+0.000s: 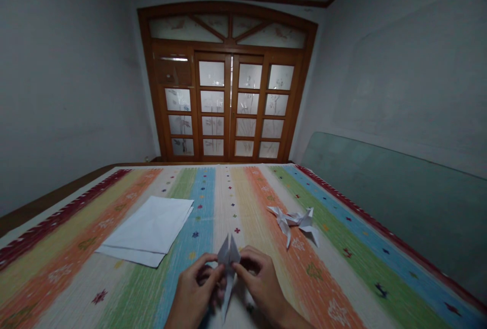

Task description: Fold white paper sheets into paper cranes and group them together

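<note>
A partly folded white paper crane (229, 252) is held upright between my two hands, low in the middle of the head view. It has two narrow points at the top and a long tapering point below. My left hand (201, 284) pinches its left side between thumb and fingers. From the right, my right hand (261, 279) pinches the other side, with the thumb on the front face. Fingers behind the paper are partly hidden. Finished folded paper cranes (294, 222) lie together on the cloth to the right, beyond my right hand.
A stack of white paper sheets (150, 230) lies on the left of the table. A striped, patterned tablecloth (234, 192) covers the table. Along the right side stands a pale green panel (380, 187). Wooden doors with glass panes (230, 101) close off the far wall.
</note>
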Available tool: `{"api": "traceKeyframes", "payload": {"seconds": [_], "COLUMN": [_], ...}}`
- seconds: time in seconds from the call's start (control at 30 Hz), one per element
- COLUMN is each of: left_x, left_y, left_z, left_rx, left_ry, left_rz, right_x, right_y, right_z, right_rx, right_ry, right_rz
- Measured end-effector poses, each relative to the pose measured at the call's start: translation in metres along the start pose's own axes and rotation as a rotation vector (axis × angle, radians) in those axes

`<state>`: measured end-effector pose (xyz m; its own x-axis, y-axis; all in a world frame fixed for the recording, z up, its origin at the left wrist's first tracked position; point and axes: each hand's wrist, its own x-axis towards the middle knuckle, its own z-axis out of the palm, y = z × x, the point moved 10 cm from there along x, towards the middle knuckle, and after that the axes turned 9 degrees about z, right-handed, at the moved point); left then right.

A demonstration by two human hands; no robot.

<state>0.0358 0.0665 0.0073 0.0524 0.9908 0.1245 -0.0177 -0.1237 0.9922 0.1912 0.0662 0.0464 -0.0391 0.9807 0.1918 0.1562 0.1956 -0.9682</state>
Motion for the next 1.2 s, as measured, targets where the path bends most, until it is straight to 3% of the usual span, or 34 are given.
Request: {"api": "traceKeyframes", "payload": {"seconds": [0.13,0.37,0.6,0.83,1.0,1.2], "left_x": [-0.001,-0.01,-0.014,-0.011,-0.005,-0.003], "left_y": [0.014,0.048,0.049,0.032,0.015,0.009], "left_z": [-0.001,-0.005,-0.007,-0.009,-0.004,0.008], "left_rx": [-0.021,0.097,0.169,0.092,-0.059,-0.182], "left_ry": [-0.02,-0.04,-0.017,0.015,-0.033,-0.104], "left_rz": [0.086,0.362,0.433,0.319,0.192,0.145], "right_x": [-0.004,-0.014,-0.014,-0.009,-0.008,-0.002], "right_y": [-0.01,-0.039,-0.035,-0.002,0.001,0.001], "right_z": [-0.003,-0.009,-0.003,0.005,0.007,0.002], "right_rx": [0.048,0.049,0.007,0.076,0.101,0.142], "right_ry": [0.023,0.04,0.009,-0.007,-0.066,-0.099], "right_rz": [-0.067,-0.279,-0.254,-0.062,-0.039,-0.041]}}
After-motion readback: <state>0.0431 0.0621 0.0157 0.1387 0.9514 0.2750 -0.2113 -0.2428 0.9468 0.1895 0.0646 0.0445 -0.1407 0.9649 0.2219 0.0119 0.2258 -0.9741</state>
